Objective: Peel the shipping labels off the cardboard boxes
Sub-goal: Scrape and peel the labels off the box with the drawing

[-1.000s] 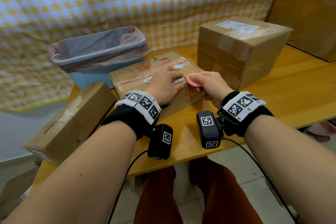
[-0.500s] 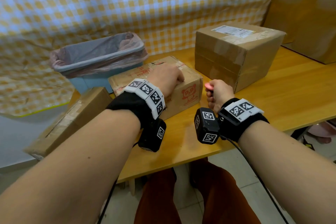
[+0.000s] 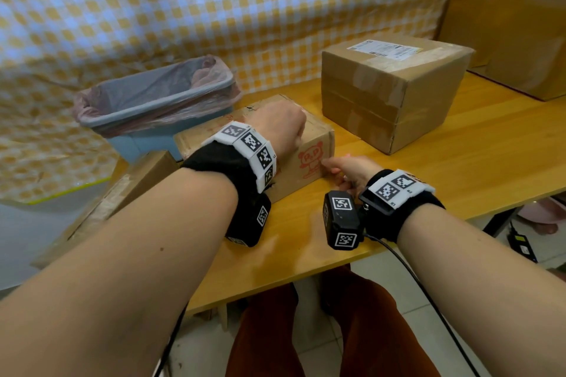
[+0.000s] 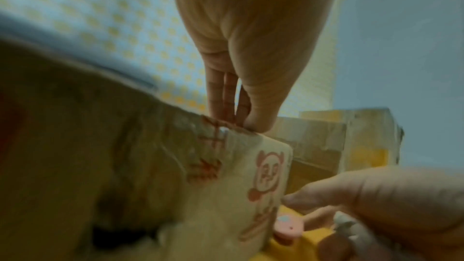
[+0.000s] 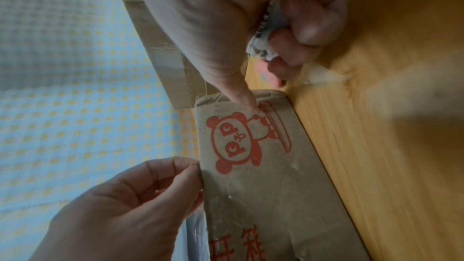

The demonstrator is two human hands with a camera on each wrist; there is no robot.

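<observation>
Print: box [image 3: 312, 144] side shows a red panda with "P P" eyes and red Chinese characters.
Left hand [image 3: 280, 128]: curled over the box's top edge.
Right hand [image 5: 251, 17]: clenches a crumpled label [image 5: 261, 47] and pink tool [image 5: 268, 77], forefinger touching the panda; a second ago it worked on top.
Box axis: runs leftward from the grip.

Panda-print box [image 3: 309, 156] flat; labelled box [image 3: 395, 86] behind.

Home parcel table [image 3: 459, 168], checked cloth [image 3: 214, 9]

Bin [image 3: 159, 101] behind box [image 3: 309, 162]; larger box [image 3: 395, 92] right.
</observation>
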